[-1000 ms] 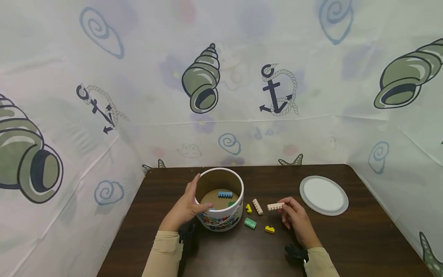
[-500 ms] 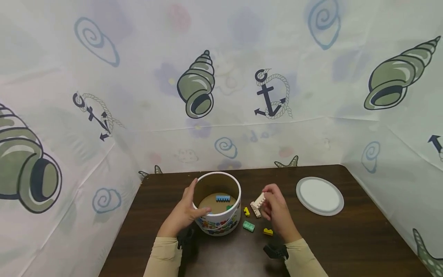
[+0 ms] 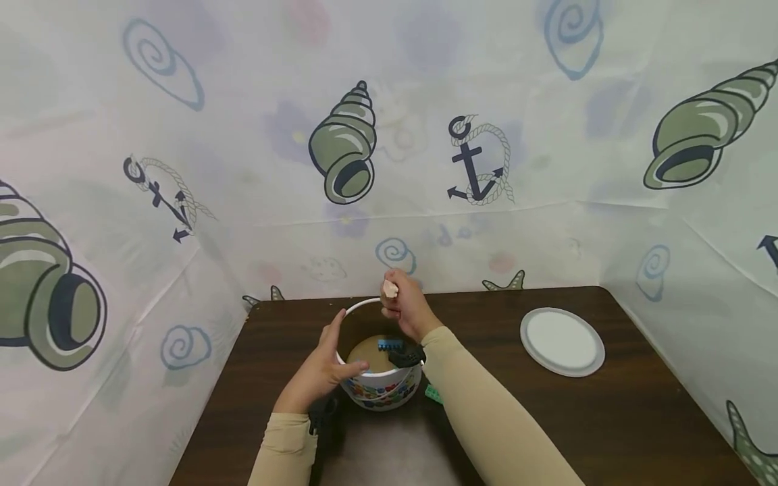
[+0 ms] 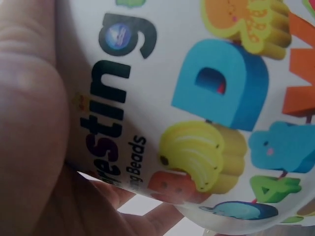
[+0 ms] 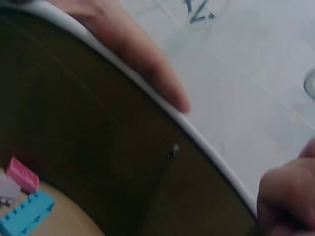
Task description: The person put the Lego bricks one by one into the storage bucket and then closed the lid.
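Observation:
My left hand (image 3: 315, 378) grips the left side of a white round bucket (image 3: 381, 399) printed with colourful letters and fruit, its thumb over the near rim. In the left wrist view its printed wall (image 4: 147, 98) fills most of the picture. Above the bucket's far right rim, my right hand (image 3: 410, 305) holds a cream toy building brick (image 3: 391, 289), mostly covered by the fingers. Inside the bucket lie a blue brick (image 5: 28, 212), a pink brick (image 5: 23, 174) and a pale lilac brick (image 5: 7, 189).
A mint green brick (image 3: 433, 393) on the dark wooden table (image 3: 486, 337) shows partly from behind my right sleeve (image 3: 486, 412). To the right lies a round white plate-like disc (image 3: 562, 342). A printed cloth (image 3: 419, 135) hangs behind and beside the table.
My right hand has carried the cream brick from the table right of the bucket up and left to its far rim. The right arm now hides the table bricks except the mint green one.

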Demonstrator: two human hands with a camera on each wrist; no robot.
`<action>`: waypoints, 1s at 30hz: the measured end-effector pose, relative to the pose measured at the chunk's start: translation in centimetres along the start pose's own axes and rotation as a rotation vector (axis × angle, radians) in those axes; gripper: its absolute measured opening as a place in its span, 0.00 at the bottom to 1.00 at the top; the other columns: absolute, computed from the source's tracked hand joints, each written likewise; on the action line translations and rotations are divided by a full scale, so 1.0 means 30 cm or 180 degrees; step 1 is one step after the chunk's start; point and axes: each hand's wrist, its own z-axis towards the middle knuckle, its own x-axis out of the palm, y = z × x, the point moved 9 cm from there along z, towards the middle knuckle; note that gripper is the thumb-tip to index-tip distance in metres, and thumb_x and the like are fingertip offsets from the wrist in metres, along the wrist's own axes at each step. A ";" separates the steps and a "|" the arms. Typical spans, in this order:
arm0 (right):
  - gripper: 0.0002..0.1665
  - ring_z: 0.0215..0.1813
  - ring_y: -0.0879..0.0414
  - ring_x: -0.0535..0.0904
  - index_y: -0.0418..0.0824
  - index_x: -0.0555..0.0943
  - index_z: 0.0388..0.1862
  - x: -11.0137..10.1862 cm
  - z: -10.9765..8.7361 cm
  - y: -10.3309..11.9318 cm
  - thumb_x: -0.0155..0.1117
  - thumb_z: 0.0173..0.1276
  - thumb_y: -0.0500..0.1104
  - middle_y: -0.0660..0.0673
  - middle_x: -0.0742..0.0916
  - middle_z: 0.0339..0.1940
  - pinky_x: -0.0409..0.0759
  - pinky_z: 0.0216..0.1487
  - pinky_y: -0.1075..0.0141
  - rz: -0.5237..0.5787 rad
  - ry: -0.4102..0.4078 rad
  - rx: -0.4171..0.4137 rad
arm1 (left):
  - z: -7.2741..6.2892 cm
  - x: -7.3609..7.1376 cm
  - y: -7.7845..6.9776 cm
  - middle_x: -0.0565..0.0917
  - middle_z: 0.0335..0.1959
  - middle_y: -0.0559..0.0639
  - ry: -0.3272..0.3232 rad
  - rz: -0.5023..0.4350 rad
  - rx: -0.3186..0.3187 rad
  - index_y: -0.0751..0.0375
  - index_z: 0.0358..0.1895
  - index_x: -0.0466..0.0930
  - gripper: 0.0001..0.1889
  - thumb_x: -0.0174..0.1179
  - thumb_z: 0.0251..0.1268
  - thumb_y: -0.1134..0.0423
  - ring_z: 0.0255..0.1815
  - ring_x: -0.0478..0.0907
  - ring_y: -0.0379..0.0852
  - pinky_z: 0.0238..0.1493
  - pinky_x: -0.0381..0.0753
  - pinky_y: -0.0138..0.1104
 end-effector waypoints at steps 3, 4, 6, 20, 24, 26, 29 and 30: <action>0.15 0.16 0.61 0.52 0.47 0.65 0.30 -0.018 0.006 -0.037 0.44 0.82 0.45 0.55 0.66 0.16 0.55 0.19 0.68 -0.0529 -0.0227 0.0111 | 0.001 0.006 -0.004 0.44 0.91 0.61 -0.0018 -0.0015 0.0022 0.40 0.92 0.34 0.69 0.81 0.60 0.39 0.79 0.68 0.74 0.75 0.71 0.67; 0.14 0.17 0.61 0.53 0.47 0.66 0.31 -0.022 0.007 -0.040 0.44 0.81 0.45 0.55 0.66 0.16 0.55 0.19 0.68 -0.0681 -0.0288 0.0086 | 0.002 0.006 -0.007 0.44 0.91 0.61 -0.0030 -0.0027 0.0030 0.39 0.92 0.34 0.69 0.81 0.60 0.39 0.78 0.69 0.74 0.75 0.71 0.67; 0.14 0.17 0.60 0.54 0.46 0.68 0.31 -0.024 0.006 -0.037 0.45 0.80 0.46 0.55 0.67 0.17 0.57 0.19 0.66 -0.0926 -0.0347 0.0006 | 0.004 0.007 -0.011 0.44 0.91 0.61 -0.0028 -0.0032 0.0053 0.39 0.92 0.34 0.69 0.81 0.60 0.39 0.78 0.68 0.74 0.74 0.71 0.67; 0.14 0.15 0.59 0.55 0.44 0.73 0.37 -0.016 0.003 -0.019 0.46 0.84 0.48 0.55 0.68 0.17 0.57 0.18 0.66 -0.1172 -0.0353 -0.0138 | -0.001 0.004 -0.015 0.43 0.91 0.63 -0.0042 0.0063 0.0030 0.42 0.92 0.34 0.69 0.81 0.61 0.40 0.83 0.62 0.75 0.77 0.66 0.70; 0.14 0.15 0.59 0.57 0.44 0.75 0.40 -0.005 0.000 -0.019 0.48 0.86 0.49 0.55 0.70 0.18 0.60 0.19 0.66 -0.1239 -0.0295 -0.0182 | -0.003 0.000 -0.016 0.43 0.91 0.64 -0.0055 0.0091 0.0057 0.43 0.92 0.35 0.68 0.80 0.61 0.40 0.82 0.63 0.74 0.77 0.66 0.70; 0.15 0.16 0.58 0.59 0.43 0.76 0.42 0.001 -0.002 -0.014 0.49 0.87 0.50 0.54 0.72 0.20 0.61 0.20 0.66 -0.1315 -0.0256 -0.0256 | -0.003 0.001 -0.016 0.42 0.91 0.64 -0.0038 0.0074 0.0080 0.43 0.92 0.34 0.68 0.80 0.62 0.40 0.83 0.62 0.74 0.77 0.66 0.70; 0.17 0.20 0.57 0.62 0.45 0.78 0.45 0.009 -0.007 -0.004 0.51 0.89 0.54 0.52 0.73 0.24 0.64 0.23 0.64 -0.1505 -0.0210 -0.0390 | -0.003 0.004 -0.014 0.40 0.92 0.63 -0.0010 0.0037 0.0068 0.43 0.92 0.33 0.68 0.79 0.63 0.40 0.84 0.60 0.75 0.78 0.65 0.70; 0.17 0.22 0.56 0.63 0.45 0.78 0.45 0.010 -0.007 -0.001 0.51 0.89 0.55 0.52 0.73 0.25 0.65 0.26 0.64 -0.1578 -0.0219 -0.0431 | -0.004 0.003 -0.012 0.39 0.92 0.63 -0.0006 0.0030 0.0060 0.43 0.92 0.33 0.68 0.79 0.63 0.40 0.85 0.60 0.75 0.78 0.65 0.70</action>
